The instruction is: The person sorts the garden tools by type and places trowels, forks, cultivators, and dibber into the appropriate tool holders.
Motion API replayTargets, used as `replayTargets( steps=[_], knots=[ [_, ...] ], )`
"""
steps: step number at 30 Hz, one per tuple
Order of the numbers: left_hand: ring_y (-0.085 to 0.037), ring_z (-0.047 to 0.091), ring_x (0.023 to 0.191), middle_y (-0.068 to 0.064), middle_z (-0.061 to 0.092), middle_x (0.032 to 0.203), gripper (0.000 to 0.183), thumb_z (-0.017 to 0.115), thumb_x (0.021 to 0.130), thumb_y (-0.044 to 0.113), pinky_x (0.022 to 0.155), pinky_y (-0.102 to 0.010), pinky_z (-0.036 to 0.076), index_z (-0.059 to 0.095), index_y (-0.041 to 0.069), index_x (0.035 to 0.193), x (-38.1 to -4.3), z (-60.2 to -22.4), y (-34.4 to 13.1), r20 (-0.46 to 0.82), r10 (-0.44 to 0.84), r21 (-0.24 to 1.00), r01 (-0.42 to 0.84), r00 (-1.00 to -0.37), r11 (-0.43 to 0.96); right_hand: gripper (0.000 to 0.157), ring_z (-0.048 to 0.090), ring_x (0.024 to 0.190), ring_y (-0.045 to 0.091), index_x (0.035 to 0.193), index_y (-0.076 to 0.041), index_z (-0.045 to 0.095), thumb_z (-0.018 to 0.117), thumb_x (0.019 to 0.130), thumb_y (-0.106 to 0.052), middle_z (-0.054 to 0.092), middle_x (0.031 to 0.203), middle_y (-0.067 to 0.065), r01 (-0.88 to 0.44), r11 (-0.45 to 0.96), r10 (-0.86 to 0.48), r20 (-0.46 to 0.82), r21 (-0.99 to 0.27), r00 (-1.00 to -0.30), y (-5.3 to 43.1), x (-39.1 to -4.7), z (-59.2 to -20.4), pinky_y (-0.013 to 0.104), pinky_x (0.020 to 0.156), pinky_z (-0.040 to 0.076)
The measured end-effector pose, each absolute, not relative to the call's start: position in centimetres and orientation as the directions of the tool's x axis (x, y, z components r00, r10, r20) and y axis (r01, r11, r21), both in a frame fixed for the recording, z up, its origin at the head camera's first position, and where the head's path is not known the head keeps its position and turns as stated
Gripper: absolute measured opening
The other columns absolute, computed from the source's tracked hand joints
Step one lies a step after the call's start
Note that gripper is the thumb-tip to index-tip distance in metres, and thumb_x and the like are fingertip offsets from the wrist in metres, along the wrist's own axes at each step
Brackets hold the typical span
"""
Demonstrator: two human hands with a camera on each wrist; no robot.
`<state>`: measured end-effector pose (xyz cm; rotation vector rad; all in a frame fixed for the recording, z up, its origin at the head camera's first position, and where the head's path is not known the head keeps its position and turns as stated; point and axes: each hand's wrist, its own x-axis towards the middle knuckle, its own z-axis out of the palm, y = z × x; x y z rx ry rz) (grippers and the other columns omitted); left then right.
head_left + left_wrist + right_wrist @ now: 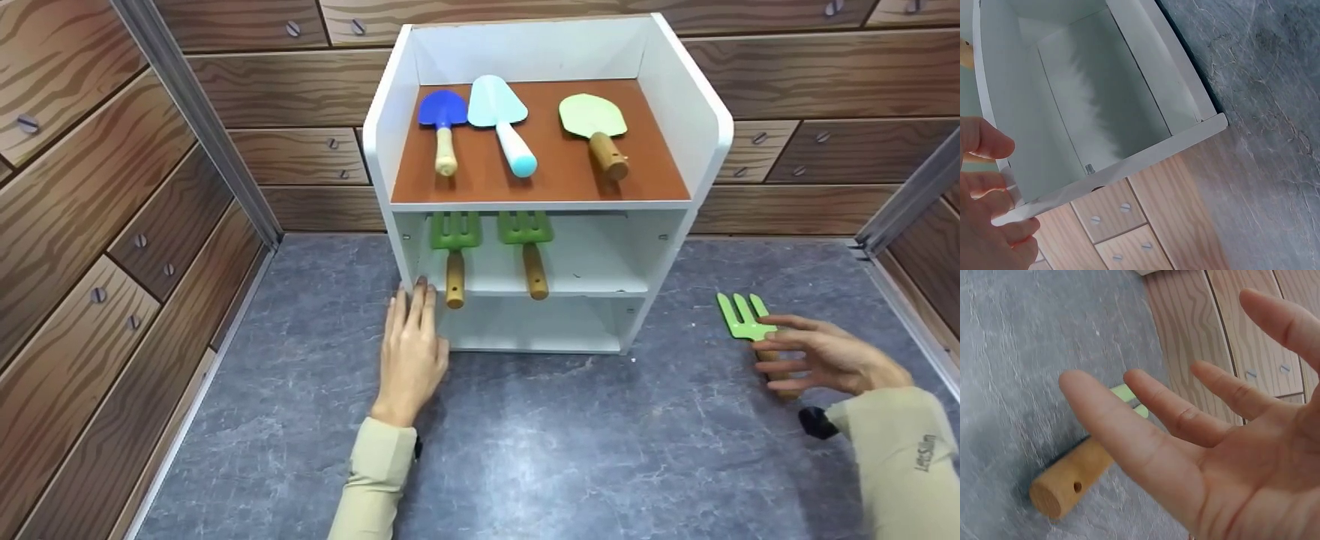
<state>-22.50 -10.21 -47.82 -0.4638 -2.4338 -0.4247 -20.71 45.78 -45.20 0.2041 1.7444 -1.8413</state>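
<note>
My left hand (410, 349) rests its extended fingers on the front edge of the white shelf unit's left side panel (1100, 183), at the height of the middle board. On the right, my right hand (832, 358) hovers above a green hand fork (742, 328), fingers spread and holding nothing. That fork lies on the grey surface; its wooden handle (1075, 478) passes partly behind my fingers. On the middle shelf sit two more green hand forks (454, 259) (532, 259), side by side, wooden handles sticking out over the front.
On the brown top shelf lie a blue trowel (443, 120), a light blue trowel (499, 112) and a pale green trowel (592, 116). The white shelf unit (540, 206) stands on a grey marbled surface (562, 450). Wood-patterned walls (307, 90) enclose the back and sides.
</note>
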Motion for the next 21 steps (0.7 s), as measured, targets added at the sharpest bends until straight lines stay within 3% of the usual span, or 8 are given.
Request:
replayTargets(
  steps=[7,11,13,17,21],
  knots=[
    [-0.053,0.041,0.135,-0.027,0.049,0.147,0.067,0.074,0.078,0.000,0.116,-0.056,0.027,0.052,-0.011,0.140,-22.4,-47.8,-10.2,0.627,0.222,0.194,0.426,-0.747,0.884,0.025,0.069,0.103,0.028,0.107,-0.038,0.061,0.046,0.108,-0.018,0.072,0.109,0.000,0.532,0.031,-0.269,-0.520,-0.846,-0.811,46.6,-20.5,-45.3,0.053,0.091,0.055],
    [-0.053,0.043,0.135,-0.027,0.050,0.146,0.065,0.070,0.079,0.000,0.117,-0.056,0.027,0.051,-0.011,0.140,-22.4,-47.9,-10.2,0.630,0.219,0.202,0.429,-0.745,0.880,0.019,0.070,0.101,0.028,0.123,-0.027,0.052,0.047,0.108,-0.017,0.072,0.106,0.000,0.536,0.062,-0.210,-0.536,-0.842,-0.818,47.1,-20.5,-44.9,0.054,0.091,0.055],
    [-0.053,0.043,0.134,-0.027,0.050,0.146,0.065,0.070,0.079,0.000,0.117,-0.055,0.028,0.051,-0.011,0.140,-22.4,-47.9,-10.2,0.631,0.216,0.202,0.427,-0.745,0.881,0.029,0.070,0.100,0.028,0.136,-0.018,0.044,0.048,0.107,-0.016,0.072,0.104,0.000,0.538,0.095,-0.170,-0.547,-0.837,-0.820,47.3,-20.6,-44.6,0.053,0.092,0.054],
    [-0.053,0.044,0.134,-0.027,0.050,0.146,0.066,0.071,0.079,0.000,0.117,-0.055,0.027,0.051,-0.011,0.140,-22.5,-48.0,-10.3,0.631,0.214,0.201,0.424,-0.746,0.883,0.064,0.070,0.098,0.027,0.157,0.004,0.012,0.046,0.108,-0.020,0.068,0.100,-0.005,0.542,0.178,-0.105,-0.563,-0.822,-0.820,47.8,-20.8,-44.1,0.054,0.092,0.054],
    [-0.052,0.043,0.134,-0.026,0.049,0.147,0.066,0.072,0.079,0.000,0.117,-0.054,0.026,0.051,-0.011,0.141,-22.5,-47.9,-10.3,0.626,0.215,0.202,0.422,-0.750,0.884,0.074,0.069,0.096,0.024,0.157,0.006,-0.005,0.042,0.108,-0.023,0.064,0.096,-0.009,0.565,0.218,-0.056,-0.588,-0.796,-0.807,48.0,-21.0,-44.3,0.054,0.092,0.054]
  ],
)
